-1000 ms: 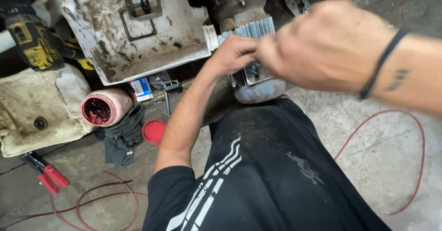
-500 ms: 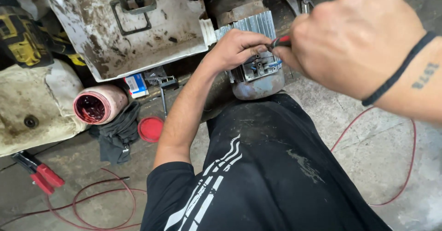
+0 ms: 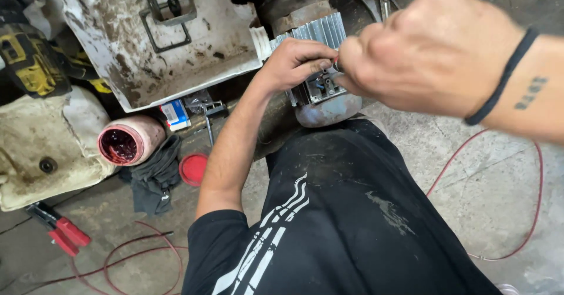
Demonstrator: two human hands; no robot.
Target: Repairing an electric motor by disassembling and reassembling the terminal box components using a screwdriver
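**Entry: work at the open terminal box of the motor**

Both my hands meet in the upper middle of the frame, over the electric motor [image 3: 314, 66], which lies on the floor just past my knees. Its ribbed grey body runs upward; the terminal box [image 3: 320, 88] on its near side is open, cover off, with small wire ends showing inside.

Left hand [image 3: 294, 63]: fingers curled down onto the box edge, tips pressed against the opening. Whether they pinch a wire or only steady the housing I cannot tell; the right hand covers the contact point.

Right hand [image 3: 432, 48]: close to the camera, clenched, thumb and forefinger pinched on a small dark thing at the box. It is too hidden to name.

Progress, as I judge it: the box is opened and the connections are being handled. Nothing shows the cover back on, so closing up remains.

Around: red-handled pliers [image 3: 59, 230] lower left, red wire [image 3: 499, 213] looping over the concrete, a pink tube of grease [image 3: 129, 141] left of centre, red cap [image 3: 192, 168] beside a black rag [image 3: 154, 177].
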